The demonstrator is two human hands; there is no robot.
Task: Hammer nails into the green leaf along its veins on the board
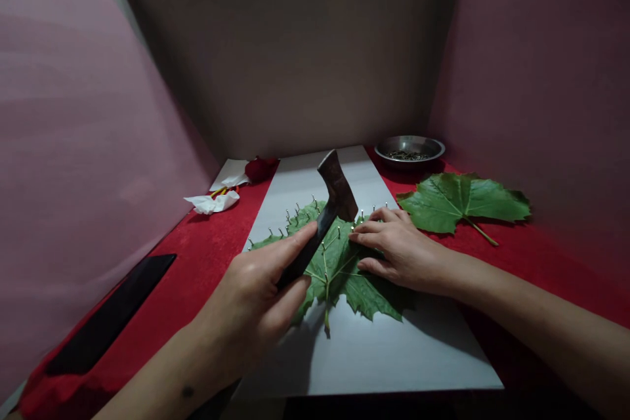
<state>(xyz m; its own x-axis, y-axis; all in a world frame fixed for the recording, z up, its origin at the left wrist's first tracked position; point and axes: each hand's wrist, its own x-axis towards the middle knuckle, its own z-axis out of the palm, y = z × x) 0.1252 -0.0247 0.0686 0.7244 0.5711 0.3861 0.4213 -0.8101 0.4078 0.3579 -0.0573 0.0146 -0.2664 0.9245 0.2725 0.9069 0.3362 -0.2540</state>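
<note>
My left hand grips the dark handle of a hammer, whose worn metal head is raised over a green lobed leaf. The leaf lies on a long white board, its stem pointing toward me. Several small nails stand upright along the leaf's upper edge and its midrib. My right hand rests on the leaf's right side, thumb apart from the stretched fingers. Its index fingertip is beside a nail; whether it touches the nail I cannot tell.
A metal bowl of nails stands at the back right, behind a second leaf on the red cloth. To the left are crumpled white paper, a red round object and a flat black object. Pink sheets flank both sides.
</note>
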